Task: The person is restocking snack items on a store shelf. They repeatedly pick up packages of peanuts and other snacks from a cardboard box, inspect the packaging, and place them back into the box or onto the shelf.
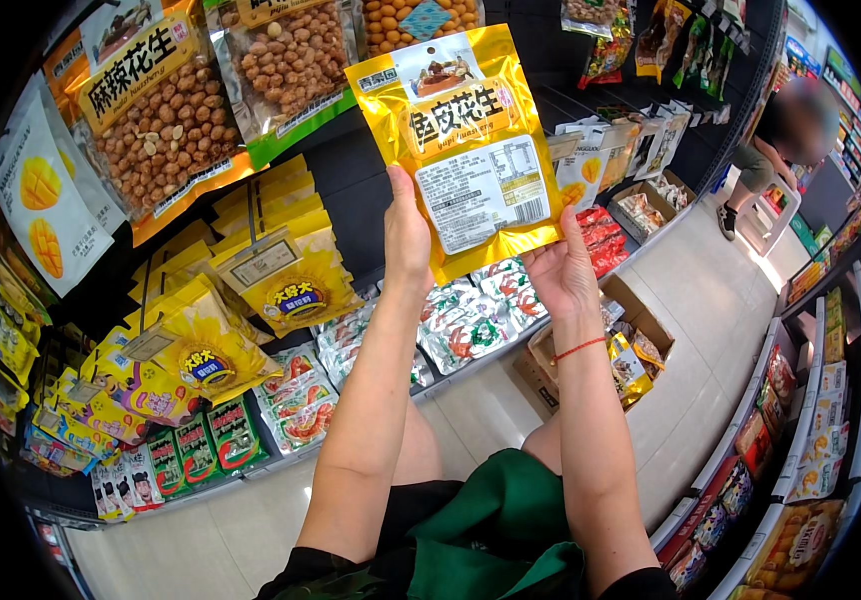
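Both my hands hold up a yellow foil bag of coated peanuts point(487, 195), its printed back with a barcode facing me. My left hand point(408, 232) grips the bag's left edge, thumb on the front. At the lower right corner, my right hand point(565, 270) pinches the bag; a red cord circles that wrist. Behind the bag, clear-fronted peanut packs point(168, 127) hang at the top of the shelf rack. Yellow sunflower seed bags point(303, 277) hang on hooks to the left of my left hand.
Under my right forearm, an open cardboard box point(652, 322) with snack bags stands on the tiled floor point(708, 300). Silver snack packs point(468, 337) lie on the bottom shelf. Another shelf point(768, 517) runs along the right. A person point(790, 127) sits farther down the aisle.
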`<state>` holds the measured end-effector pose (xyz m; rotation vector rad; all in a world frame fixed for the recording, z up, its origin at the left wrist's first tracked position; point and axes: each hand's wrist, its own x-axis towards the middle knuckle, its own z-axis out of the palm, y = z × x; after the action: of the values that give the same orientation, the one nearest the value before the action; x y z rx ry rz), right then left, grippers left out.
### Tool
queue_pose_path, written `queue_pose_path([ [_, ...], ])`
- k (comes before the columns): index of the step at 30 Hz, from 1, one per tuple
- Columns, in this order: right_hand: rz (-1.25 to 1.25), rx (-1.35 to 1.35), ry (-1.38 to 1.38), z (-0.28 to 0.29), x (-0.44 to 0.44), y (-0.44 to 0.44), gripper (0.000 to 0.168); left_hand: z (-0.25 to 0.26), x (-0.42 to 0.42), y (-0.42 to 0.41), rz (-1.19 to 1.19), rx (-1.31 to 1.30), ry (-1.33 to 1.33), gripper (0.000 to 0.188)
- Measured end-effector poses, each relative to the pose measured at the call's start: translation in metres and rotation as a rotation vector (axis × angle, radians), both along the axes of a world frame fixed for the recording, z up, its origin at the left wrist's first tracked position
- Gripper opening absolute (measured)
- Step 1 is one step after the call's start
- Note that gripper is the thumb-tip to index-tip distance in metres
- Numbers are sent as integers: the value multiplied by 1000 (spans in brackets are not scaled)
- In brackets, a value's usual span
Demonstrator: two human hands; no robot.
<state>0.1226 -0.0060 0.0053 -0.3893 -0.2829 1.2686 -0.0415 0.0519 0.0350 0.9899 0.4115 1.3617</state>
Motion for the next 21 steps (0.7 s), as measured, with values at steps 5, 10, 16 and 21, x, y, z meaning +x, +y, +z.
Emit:
queue_pose_path([
  [5, 2, -12, 18, -4, 3, 3, 41, 0, 0, 0, -5, -25, 5, 64],
  [10, 44, 60, 12, 0, 2, 0, 41, 4, 1, -2, -21, -64, -37, 64],
  [16, -20, -56, -52, -4, 4, 5, 38, 0, 1, -2, 7, -27, 8, 63],
  [21, -217, -128, -376, -15, 13, 6, 25, 2, 6, -9, 62, -6, 90, 65],
])
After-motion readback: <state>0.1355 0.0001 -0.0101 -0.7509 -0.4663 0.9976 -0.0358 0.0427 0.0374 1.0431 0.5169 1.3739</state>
